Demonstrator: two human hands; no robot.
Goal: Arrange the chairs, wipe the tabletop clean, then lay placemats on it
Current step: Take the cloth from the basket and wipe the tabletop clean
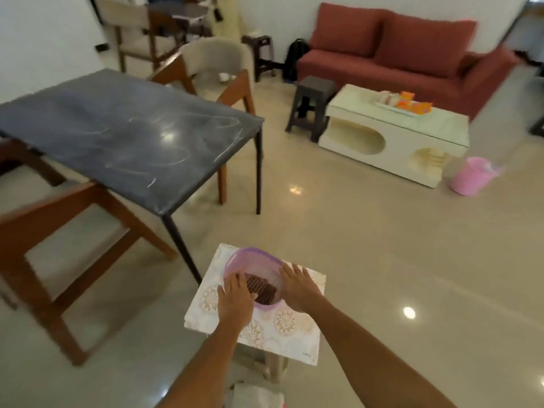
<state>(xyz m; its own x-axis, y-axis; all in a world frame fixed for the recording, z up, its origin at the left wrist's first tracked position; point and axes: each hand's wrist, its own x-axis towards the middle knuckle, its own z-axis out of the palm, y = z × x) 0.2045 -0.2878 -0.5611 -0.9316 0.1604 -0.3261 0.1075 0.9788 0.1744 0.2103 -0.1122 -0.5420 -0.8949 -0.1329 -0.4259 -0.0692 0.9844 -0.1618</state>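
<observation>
Placemats (261, 288), brown and stacked in a purple basin (250, 256), are reached for by left hand (235, 301) and right hand (297, 287), fingers extended, nothing gripped, presumably for laying on the streaked tabletop (126, 134)

A dark stone-look tabletop (123, 134) on thin black legs is seen at left, streaked with pale wipe marks. A small stand (253, 328) covered with a white, gold-patterned cloth is seen in the foreground, and a purple plastic basin (253, 257) rests on it. A cream coffee table (394, 134) stands on the glossy tiled floor (368, 245), bearing a tray (394, 108) of orange packets.
</observation>
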